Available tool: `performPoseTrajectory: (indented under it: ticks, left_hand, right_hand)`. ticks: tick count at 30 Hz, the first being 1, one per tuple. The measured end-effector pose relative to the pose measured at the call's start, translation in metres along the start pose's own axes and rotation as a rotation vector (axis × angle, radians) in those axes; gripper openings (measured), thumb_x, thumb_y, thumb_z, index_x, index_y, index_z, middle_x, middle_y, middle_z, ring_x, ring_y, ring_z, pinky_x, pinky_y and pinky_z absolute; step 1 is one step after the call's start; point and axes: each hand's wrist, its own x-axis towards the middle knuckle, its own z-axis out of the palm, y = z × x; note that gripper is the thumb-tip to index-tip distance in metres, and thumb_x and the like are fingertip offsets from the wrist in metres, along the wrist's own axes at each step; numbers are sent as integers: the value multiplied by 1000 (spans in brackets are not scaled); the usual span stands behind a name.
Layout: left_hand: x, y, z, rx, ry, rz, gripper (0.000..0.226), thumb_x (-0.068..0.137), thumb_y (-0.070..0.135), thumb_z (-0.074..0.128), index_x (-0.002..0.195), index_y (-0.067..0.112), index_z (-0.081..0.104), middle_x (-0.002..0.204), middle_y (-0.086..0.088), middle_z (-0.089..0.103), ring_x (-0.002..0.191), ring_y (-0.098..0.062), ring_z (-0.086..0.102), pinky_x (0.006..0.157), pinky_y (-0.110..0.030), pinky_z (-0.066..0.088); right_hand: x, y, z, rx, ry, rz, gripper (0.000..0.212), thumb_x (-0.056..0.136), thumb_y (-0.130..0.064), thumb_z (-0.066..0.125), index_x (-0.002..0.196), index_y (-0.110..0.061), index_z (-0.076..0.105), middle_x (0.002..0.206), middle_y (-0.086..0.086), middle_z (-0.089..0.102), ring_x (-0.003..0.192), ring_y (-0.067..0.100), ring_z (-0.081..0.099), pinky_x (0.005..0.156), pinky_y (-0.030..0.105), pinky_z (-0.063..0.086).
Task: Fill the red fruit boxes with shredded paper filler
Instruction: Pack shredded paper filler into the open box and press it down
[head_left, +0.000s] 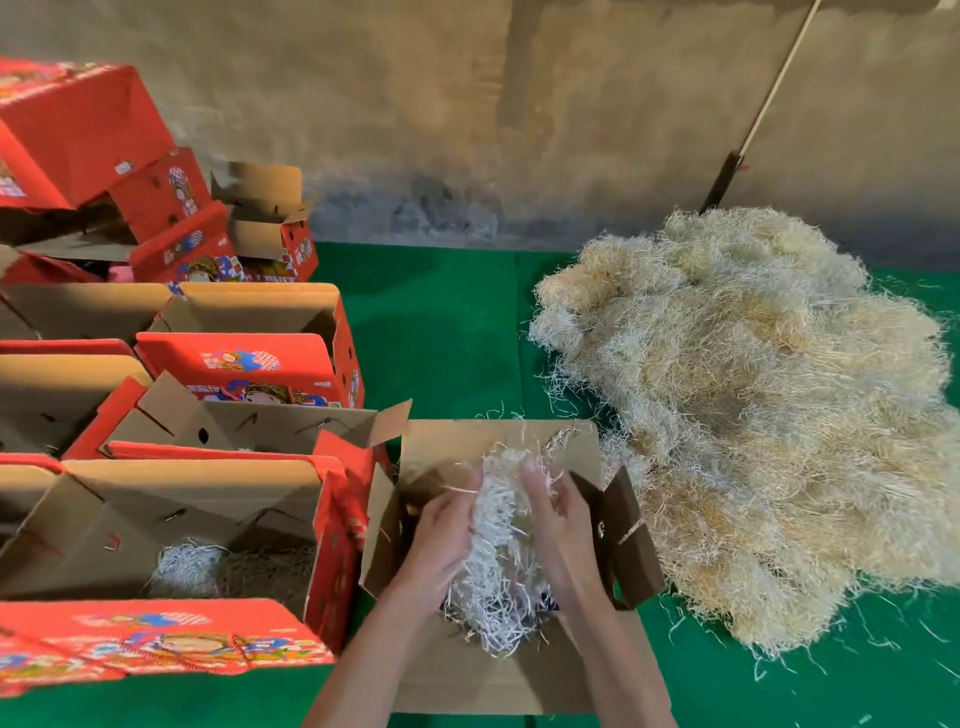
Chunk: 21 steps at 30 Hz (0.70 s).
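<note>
An open cardboard fruit box (452, 670) lies in front of me on the green cover, flaps spread. Over its opening both hands hold a wad of white shredded paper (493, 551). My left hand (441, 540) grips the wad's left side and my right hand (558, 525) grips its right side, fingers curled into the strands. A big heap of pale shredded filler (753, 415) lies to the right. To the left, a red fruit box (171, 525) stands open with a little filler (228, 569) on its bottom.
Several more red boxes (249, 338) stand open in rows at the left, with others stacked crookedly behind them (78, 140). A stained wall (467, 130) closes the back; a long-handled stick (753, 119) leans on it. Loose strands dot the green cover (441, 322).
</note>
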Motion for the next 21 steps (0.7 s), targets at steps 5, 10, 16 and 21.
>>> performPoseTrajectory:
  ticks: [5,10,16,21]
  left_hand:
    - [-6,-1,3,-6,117,-11,76,81,74,60,135,22,49,83,16,55,68,2,52,58,-18,39]
    - [1,2,-26,-429,55,-141,46,87,48,71,117,13,70,109,-15,74,98,-34,72,98,-51,51]
    - [-3,0,-27,-646,112,-147,38,100,48,53,116,18,70,111,-12,75,99,-33,72,81,-44,57]
    - [-6,0,-7,-379,147,-4,34,103,45,42,126,28,61,136,-5,62,123,-27,58,108,-54,41]
  right_hand:
    - [10,1,-9,50,103,26,78,64,-83,70,100,-14,73,56,-4,55,44,10,45,45,34,45]
    - [12,7,-39,196,44,77,62,77,-71,70,110,-19,72,123,17,65,119,33,60,99,49,46]
    - [6,-2,-58,405,162,25,67,81,-82,52,120,-29,64,150,10,44,140,26,41,104,37,28]
    - [-2,2,-37,405,-4,63,44,101,-46,31,89,-9,52,77,15,56,72,26,55,67,35,52]
